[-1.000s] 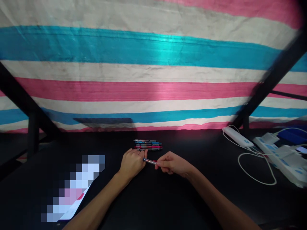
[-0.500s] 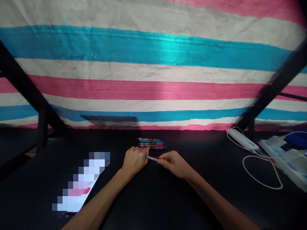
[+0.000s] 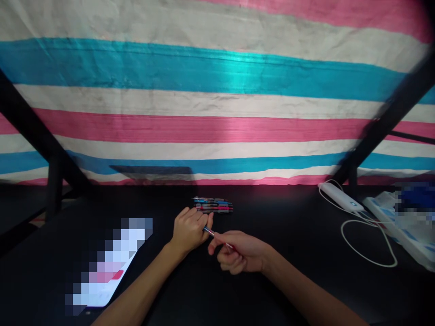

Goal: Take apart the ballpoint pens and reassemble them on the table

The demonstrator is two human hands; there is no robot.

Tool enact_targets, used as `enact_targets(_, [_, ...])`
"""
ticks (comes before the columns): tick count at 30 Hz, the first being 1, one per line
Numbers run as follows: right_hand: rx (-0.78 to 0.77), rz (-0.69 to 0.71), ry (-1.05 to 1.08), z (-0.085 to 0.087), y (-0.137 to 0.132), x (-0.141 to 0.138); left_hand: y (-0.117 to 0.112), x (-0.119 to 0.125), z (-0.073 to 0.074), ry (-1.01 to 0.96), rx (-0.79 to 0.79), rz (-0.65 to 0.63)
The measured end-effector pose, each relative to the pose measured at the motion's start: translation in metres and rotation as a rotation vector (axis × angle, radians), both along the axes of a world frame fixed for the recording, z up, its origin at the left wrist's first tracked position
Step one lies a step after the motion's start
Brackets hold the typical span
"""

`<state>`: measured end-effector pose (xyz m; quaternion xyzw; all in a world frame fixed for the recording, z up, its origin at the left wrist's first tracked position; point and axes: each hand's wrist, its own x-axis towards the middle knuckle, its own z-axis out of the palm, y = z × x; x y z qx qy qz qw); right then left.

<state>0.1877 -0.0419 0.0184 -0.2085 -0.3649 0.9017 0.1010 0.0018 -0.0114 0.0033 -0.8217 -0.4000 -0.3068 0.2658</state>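
Fingers (image 3: pixel 233 262) of the right hand (image 3: pixel 243 256) are seen, in the head view, curled closed around the pen (image 3: pixel 209 231), with the thumb laid across it and a red part showing near the palm. The left hand (image 3: pixel 188 230) is closed too, knuckles up; the pen's other end appears to be pinched at its thumb side, though the contact itself is hidden by the fingers. The pen is thus held between both hands, slanted, just above or against the table (image 3: pixel 278 208); which of these cannot be told.

For good control, one end is best kept firmly fixed by the left hand while any turning or pulling is done by the right, along the pen's own line. Sideways force should be avoided, since the slim barrel could be bent or a small part flicked loose.

Just beyond the left hand, a row of pens (image 3: pixel 214 208) is laid side by side; the left knuckles should be kept from nudging it. Farther left lies a phone (image 3: pixel 113 287), and at right a power strip (image 3: pixel 416 253) and a cable (image 3: pixel 367 264).
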Motion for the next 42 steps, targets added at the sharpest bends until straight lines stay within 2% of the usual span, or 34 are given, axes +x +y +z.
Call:
enact_targets(2, [0.015,-0.038,0.024,0.000,-0.002,-0.002,0.000,0.001,-0.001,-0.012,0.035,-0.018])
enact_targets(7, [0.203,-0.196,-0.097,0.001,-0.007,-0.006,0.003,0.000,-0.003,-0.011,0.070,-0.056])
enact_targets(13, [0.408,-0.225,-0.222,0.001,-0.009,-0.005,0.003,-0.001,-0.002,0.028,0.066,-0.058])
enact_targets(16, [0.663,-0.194,-0.362,0.004,-0.011,-0.004,0.003,-0.001,-0.004,0.042,0.051,-0.056])
enact_targets(21, [1.338,-0.263,-0.700,0.004,-0.014,-0.007,0.005,-0.004,-0.009,0.104,-0.005,-0.056])
enact_targets(23, [1.481,-0.256,-0.813,0.001,-0.012,-0.007,0.006,-0.004,-0.009,0.124,-0.047,-0.031])
enact_targets(29, [1.809,-0.114,-1.232,-0.001,-0.003,0.002,0.000,0.006,-0.005,0.181,-0.286,0.112])
enact_targets(32, [1.851,-0.115,-1.265,-0.001,0.001,0.006,-0.006,0.010,-0.003,0.161,-0.408,0.164])
enact_targets(34, [1.822,-0.180,-1.212,-0.001,0.004,0.009,-0.009,0.011,-0.001,0.111,-0.445,0.121])
enact_targets(38, [1.657,-0.361,-1.030,0.002,0.011,0.021,-0.010,0.007,0.007,-0.134,-0.492,-0.049])
enact_targets(42, [1.452,-0.499,-0.808,0.009,0.021,0.037,-0.003,0.000,0.009,-0.554,-0.683,-0.263])
